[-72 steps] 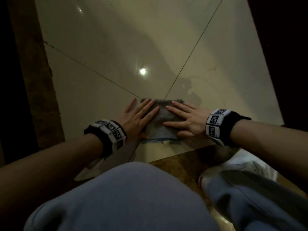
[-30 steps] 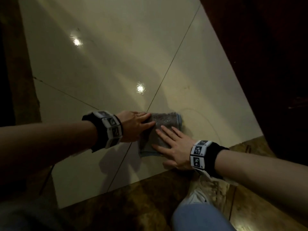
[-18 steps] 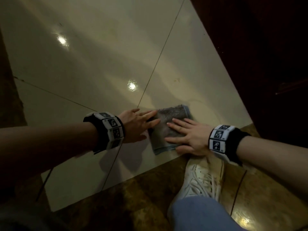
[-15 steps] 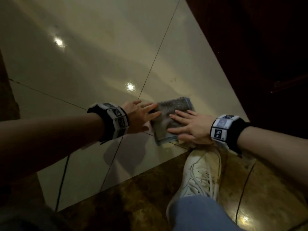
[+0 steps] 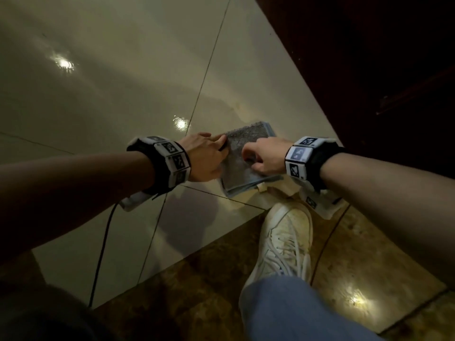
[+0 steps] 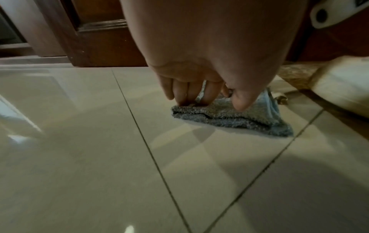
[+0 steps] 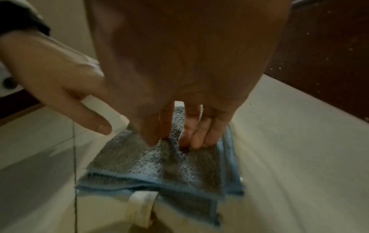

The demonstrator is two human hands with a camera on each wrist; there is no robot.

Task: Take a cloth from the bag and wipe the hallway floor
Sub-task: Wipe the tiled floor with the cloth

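A folded grey-blue cloth [image 5: 246, 136] [image 6: 229, 121] [image 7: 159, 165] lies on the glossy cream floor tiles [image 5: 123, 94], close to the dark door. My left hand [image 5: 220, 148] [image 6: 213, 102] is arched over the cloth's left edge, fingertips [image 6: 187, 100] dug into the edge and the thumb on top, pinching it. My right hand [image 5: 256, 158] [image 7: 173, 141] is arched over the cloth's right half. Its curled fingers [image 7: 197, 138] and thumb bunch the pile between them. No bag is in view.
A dark wooden door [image 5: 369, 70] [image 6: 99, 39] borders the tiles on the right. A brown marble strip [image 5: 197, 291] runs along the near side, with my white shoe [image 5: 285, 237] and jeans knee [image 5: 295, 311] on it. A black cable [image 5: 101, 254] hangs from my left wrist. A white loop [image 7: 141, 208] sticks out of the cloth's near edge.
The cloth has slid right, toward the door. Both hands lay flat on it before; now their palms are raised and their fingers curl into it.
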